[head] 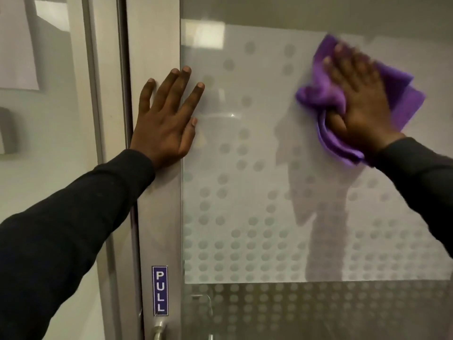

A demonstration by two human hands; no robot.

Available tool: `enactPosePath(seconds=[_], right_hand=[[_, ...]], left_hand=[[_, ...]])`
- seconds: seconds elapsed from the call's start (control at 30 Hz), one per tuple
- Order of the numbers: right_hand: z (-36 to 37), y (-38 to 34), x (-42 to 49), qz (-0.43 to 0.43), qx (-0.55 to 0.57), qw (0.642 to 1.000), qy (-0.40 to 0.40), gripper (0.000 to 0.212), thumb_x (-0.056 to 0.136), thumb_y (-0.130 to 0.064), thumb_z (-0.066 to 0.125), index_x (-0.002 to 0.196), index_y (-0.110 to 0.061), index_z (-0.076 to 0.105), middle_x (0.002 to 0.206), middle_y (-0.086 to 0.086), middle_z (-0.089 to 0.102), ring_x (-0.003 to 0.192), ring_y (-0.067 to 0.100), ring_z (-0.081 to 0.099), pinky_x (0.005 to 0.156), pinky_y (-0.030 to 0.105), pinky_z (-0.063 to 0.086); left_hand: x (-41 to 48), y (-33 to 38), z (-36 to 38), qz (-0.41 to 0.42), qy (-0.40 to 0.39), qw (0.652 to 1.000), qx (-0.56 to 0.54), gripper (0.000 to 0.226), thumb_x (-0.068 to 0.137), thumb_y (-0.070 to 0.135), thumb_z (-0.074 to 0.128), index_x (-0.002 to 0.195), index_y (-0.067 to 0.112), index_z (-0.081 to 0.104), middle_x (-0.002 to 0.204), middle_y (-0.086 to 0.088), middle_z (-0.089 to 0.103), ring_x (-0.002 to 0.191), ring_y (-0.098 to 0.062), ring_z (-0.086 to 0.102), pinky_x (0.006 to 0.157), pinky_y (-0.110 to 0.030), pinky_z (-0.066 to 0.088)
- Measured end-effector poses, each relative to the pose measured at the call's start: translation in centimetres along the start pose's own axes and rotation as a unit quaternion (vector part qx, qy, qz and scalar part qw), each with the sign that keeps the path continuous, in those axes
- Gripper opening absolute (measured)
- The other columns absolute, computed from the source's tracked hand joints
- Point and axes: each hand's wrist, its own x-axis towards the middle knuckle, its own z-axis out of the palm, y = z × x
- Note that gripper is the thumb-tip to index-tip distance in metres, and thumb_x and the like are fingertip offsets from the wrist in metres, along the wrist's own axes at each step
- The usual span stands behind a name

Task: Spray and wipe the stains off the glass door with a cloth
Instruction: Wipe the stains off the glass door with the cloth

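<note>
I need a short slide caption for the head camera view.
Right hand presses a purple cloth on the frosted glass door; left hand braces its frame.

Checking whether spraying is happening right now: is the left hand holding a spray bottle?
No, the left hand lies flat and empty against the door frame, while the right hand presses the purple cloth.

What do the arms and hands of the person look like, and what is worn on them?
Both arms are covered by long, plain black sleeves that end at the wrists. The left hand and the right hand are bare: no gloves, and no rings, watch or bracelet can be seen. The fingernails are short. The right hand is slightly blurred.
</note>
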Motion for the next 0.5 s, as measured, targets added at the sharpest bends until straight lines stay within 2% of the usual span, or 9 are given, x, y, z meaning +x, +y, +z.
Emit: enactPosePath(seconds=[0.1, 0.17, 0.2, 0.27, 0.33, 0.37, 0.43, 0.5], right_hand=[[1.9, -5.8, 0.0, 0.158, -0.004, 0.985, 0.073, 0.085, 0.087, -0.041, 0.044, 0.161, -0.010, 0.016, 0.167, 0.020, 0.011, 0.154, 0.043, 0.008, 0.125, 0.057, 0.006], [4.4, -13.0, -3.0, 0.171, 0.043, 0.982, 0.074, 0.087, 0.088, -0.044, 0.046, 0.161, -0.009, 0.014, 0.168, 0.019, 0.007, 0.155, 0.042, 0.004, 0.126, 0.055, 0.001], [5.9, -17.0, -5.4, 0.128, 0.083, 0.987, 0.040, 0.087, 0.090, -0.045, 0.048, 0.161, -0.009, 0.012, 0.169, 0.017, 0.002, 0.156, 0.039, -0.001, 0.126, 0.054, -0.004], [8.5, -24.2, -11.2, -0.013, 0.170, 0.984, -0.055, 0.084, 0.095, -0.044, 0.050, 0.161, -0.009, 0.013, 0.169, 0.012, -0.004, 0.156, 0.033, -0.008, 0.125, 0.050, -0.011], [10.7, -28.6, -16.8, -0.171, 0.240, 0.945, -0.144, 0.072, 0.099, -0.037, 0.045, 0.160, -0.009, 0.020, 0.170, 0.008, 0.000, 0.157, 0.029, -0.007, 0.126, 0.050, -0.007], [11.3, -29.4, -18.7, -0.228, 0.239, 0.926, -0.181, 0.068, 0.102, -0.035, 0.044, 0.160, -0.010, 0.020, 0.170, 0.006, 0.003, 0.157, 0.027, -0.008, 0.127, 0.050, -0.003], [11.9, -28.9, -20.3, -0.287, 0.210, 0.913, -0.201, 0.066, 0.104, -0.034, 0.046, 0.161, -0.013, 0.018, 0.170, 0.004, 0.007, 0.157, 0.024, -0.007, 0.128, 0.046, -0.001], [11.2, -27.0, -19.3, -0.297, 0.231, 0.902, -0.213, 0.066, 0.103, -0.032, 0.051, 0.160, -0.013, 0.021, 0.169, 0.006, 0.014, 0.158, 0.025, -0.001, 0.128, 0.048, 0.002]], left_hand=[[0.0, 0.1, 0.0, -0.004, -0.007, 1.000, -0.003, 0.063, 0.102, 0.041, 0.025, 0.160, 0.019, 0.013, 0.167, -0.012, 0.007, 0.155, -0.027, 0.004, 0.123, -0.054, 0.006], [-0.1, 0.1, 0.0, -0.006, -0.007, 1.000, -0.002, 0.063, 0.102, 0.041, 0.025, 0.160, 0.020, 0.013, 0.167, -0.012, 0.008, 0.155, -0.027, 0.004, 0.123, -0.054, 0.006], [-0.1, 0.1, -0.1, -0.005, -0.005, 1.000, -0.001, 0.063, 0.102, 0.040, 0.026, 0.160, 0.019, 0.014, 0.167, -0.012, 0.009, 0.155, -0.027, 0.005, 0.122, -0.054, 0.007], [0.0, 0.1, -0.1, -0.002, -0.004, 1.000, -0.001, 0.063, 0.102, 0.040, 0.028, 0.159, 0.020, 0.014, 0.167, -0.013, 0.009, 0.155, -0.028, 0.006, 0.122, -0.055, 0.009], [0.0, 0.0, -0.2, -0.002, -0.011, 1.000, -0.003, 0.063, 0.102, 0.040, 0.028, 0.160, 0.020, 0.013, 0.167, -0.012, 0.008, 0.155, -0.028, 0.005, 0.122, -0.055, 0.007], [0.0, 0.0, -0.1, -0.003, -0.014, 1.000, -0.004, 0.063, 0.102, 0.040, 0.028, 0.160, 0.020, 0.012, 0.167, -0.012, 0.007, 0.155, -0.028, 0.004, 0.122, -0.055, 0.007], [0.0, 0.0, -0.2, -0.002, -0.017, 1.000, -0.004, 0.063, 0.102, 0.040, 0.028, 0.160, 0.021, 0.012, 0.167, -0.012, 0.007, 0.155, -0.028, 0.004, 0.123, -0.055, 0.006], [0.0, 0.0, -0.2, -0.003, -0.017, 1.000, -0.003, 0.063, 0.102, 0.041, 0.027, 0.160, 0.021, 0.011, 0.167, -0.012, 0.006, 0.155, -0.028, 0.003, 0.123, -0.054, 0.005]])
